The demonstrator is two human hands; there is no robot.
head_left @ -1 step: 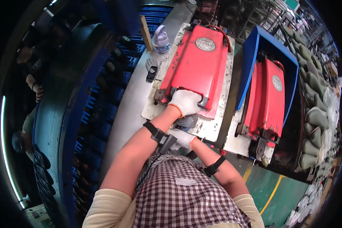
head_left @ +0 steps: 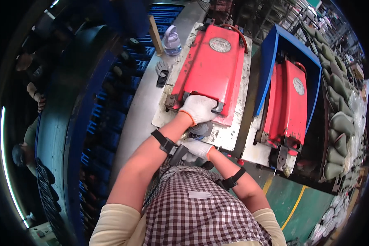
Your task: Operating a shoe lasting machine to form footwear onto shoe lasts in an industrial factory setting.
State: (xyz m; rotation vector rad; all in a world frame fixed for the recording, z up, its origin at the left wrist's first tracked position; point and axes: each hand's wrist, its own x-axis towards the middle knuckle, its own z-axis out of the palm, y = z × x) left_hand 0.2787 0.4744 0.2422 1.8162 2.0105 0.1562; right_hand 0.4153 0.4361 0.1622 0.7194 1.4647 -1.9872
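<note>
In a white knit glove with an orange cuff, my left hand (head_left: 199, 109) is closed round the dark handle (head_left: 220, 107) at the near end of a red machine cover (head_left: 213, 74). The handle's ends show on both sides of the glove. Just below it, a rounded grey piece with a blue underside (head_left: 202, 130) sits at the front edge of the pale, stained machine base (head_left: 229, 135). My right hand (head_left: 196, 148), also gloved, is low and close to my apron, below the grey piece. My left forearm and its strapped device hide its fingers.
A second red machine (head_left: 288, 106) stands right inside a blue hood (head_left: 297, 49). Left of the first machine, a metal bench (head_left: 145, 96) holds a clear bottle (head_left: 172, 43), a grey glove (head_left: 163, 67) and a small black object (head_left: 162, 78). Several olive-green pads (head_left: 339, 123) line the far right.
The surroundings have shifted very slightly in the view. My left hand stays on the handle, and my right hand stays low by the apron.
</note>
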